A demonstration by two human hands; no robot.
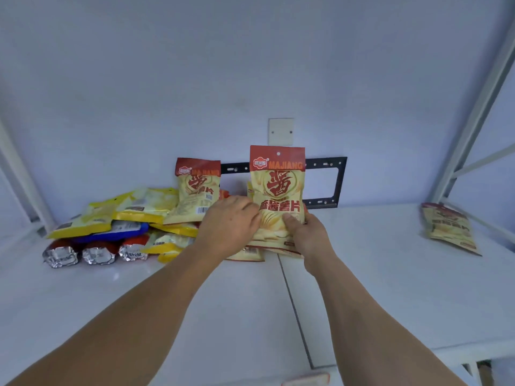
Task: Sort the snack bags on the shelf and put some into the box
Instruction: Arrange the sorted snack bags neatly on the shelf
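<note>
A cream and red MAJIANG chip bag stands upright above the white shelf. My right hand grips its lower right corner. My left hand presses against its lower left side, fingers curled on it. More bags of the same kind lie flat beneath it. Another matching bag leans against the wall to the left. One more such bag lies alone at the far right of the shelf. No box is in view.
A pile at the left holds yellow bags, a blue pack and red foil-ended packs. A black metal bracket and a white wall plate sit on the back wall. White shelf posts rise at right.
</note>
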